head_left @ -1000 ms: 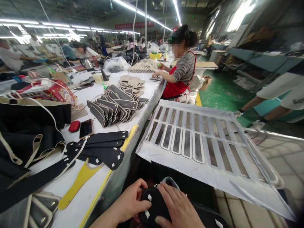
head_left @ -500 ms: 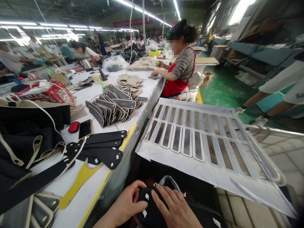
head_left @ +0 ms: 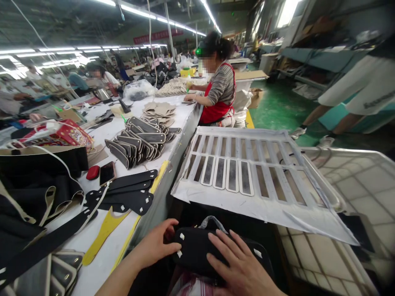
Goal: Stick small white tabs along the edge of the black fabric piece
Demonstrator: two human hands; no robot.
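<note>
A flat black leather strap piece (head_left: 197,250) with small white tabs lies across my lap at the bottom of the head view. My left hand (head_left: 156,244) grips its left end, thumb on top. My right hand (head_left: 239,267) lies flat on its right part with the fingers spread. A grey plastic bag edge (head_left: 212,222) shows just behind the piece. More black pieces with white tabs (head_left: 129,195) lie on the white table (head_left: 101,263) to my left, next to a yellow template (head_left: 105,232).
A white tray (head_left: 247,205) with rows of grey strips stands ahead on a metal cart (head_left: 354,189). The table bears a fanned stack of dark strips (head_left: 137,142), a phone (head_left: 107,173), a red case (head_left: 92,172) and black fabric (head_left: 33,193). A person in a red apron (head_left: 217,92) sits farther along.
The black piece has come up and turned flatter across my lap, showing more of its length. My right hand has slid to the right along it. The view has shifted left.
</note>
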